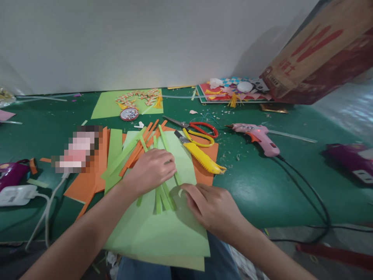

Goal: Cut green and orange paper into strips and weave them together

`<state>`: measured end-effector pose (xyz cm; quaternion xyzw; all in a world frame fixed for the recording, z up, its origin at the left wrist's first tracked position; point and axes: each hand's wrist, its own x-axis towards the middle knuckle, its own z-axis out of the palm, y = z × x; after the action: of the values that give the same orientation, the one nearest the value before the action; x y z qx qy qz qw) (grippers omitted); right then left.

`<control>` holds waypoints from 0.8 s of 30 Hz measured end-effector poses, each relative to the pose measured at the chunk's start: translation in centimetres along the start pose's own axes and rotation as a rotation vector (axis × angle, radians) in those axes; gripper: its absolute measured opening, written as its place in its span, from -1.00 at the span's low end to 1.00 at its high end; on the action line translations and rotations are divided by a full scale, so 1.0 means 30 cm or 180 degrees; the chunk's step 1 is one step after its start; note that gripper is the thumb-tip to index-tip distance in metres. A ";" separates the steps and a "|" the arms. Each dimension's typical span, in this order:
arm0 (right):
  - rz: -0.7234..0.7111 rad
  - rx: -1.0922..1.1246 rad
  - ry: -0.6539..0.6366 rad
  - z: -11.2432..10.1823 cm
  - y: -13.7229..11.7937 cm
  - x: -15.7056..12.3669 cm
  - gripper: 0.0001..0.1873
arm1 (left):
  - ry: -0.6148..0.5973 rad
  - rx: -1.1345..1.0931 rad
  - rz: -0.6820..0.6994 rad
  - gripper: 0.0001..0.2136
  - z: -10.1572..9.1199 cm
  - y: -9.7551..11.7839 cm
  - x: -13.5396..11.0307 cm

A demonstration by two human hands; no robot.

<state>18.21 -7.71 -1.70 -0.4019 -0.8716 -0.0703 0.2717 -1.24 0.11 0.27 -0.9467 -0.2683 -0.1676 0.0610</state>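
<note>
My left hand (153, 169) lies with curled fingers over several narrow green paper strips (158, 202), which fan out from beneath it. Its fingertips are beside one longer green strip (164, 138). At that strip's near end, my right hand (212, 202) pinches with thumb and forefinger. Both hands are above a stack of light green paper sheets (163, 239) that overhangs the table edge. Orange paper strips (136, 153) lie loose just beyond my left hand. A yellow-handled cutter knife (201, 155) and scissors with red and yellow handles (204, 126) rest past the sheets.
A pink glue gun (258, 136) with a black cord lies on the green table (262, 198) at right. Orange sheets (84, 181) and a blurred-out phone (78, 149) on a white cable are at left. Behind are a bead dish (129, 114) and a paper bag (317, 50).
</note>
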 end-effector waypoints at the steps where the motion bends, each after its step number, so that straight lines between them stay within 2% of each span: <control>1: 0.0003 -0.0016 0.0016 0.001 -0.001 0.001 -0.70 | -0.0012 -0.0013 -0.0001 -0.77 -0.001 0.000 0.000; 15: 0.0124 -0.0019 0.0146 -0.011 -0.002 0.010 -0.70 | 0.0010 -0.0006 0.0001 -0.75 0.005 0.000 0.001; 24: -0.0058 -0.0081 -0.0034 0.002 0.003 -0.001 -0.69 | -0.0003 -0.0011 -0.0037 -0.75 -0.003 0.005 0.001</control>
<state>18.28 -7.65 -1.78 -0.3978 -0.8757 -0.0818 0.2612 -1.18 -0.02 0.37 -0.9453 -0.2735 -0.1679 0.0582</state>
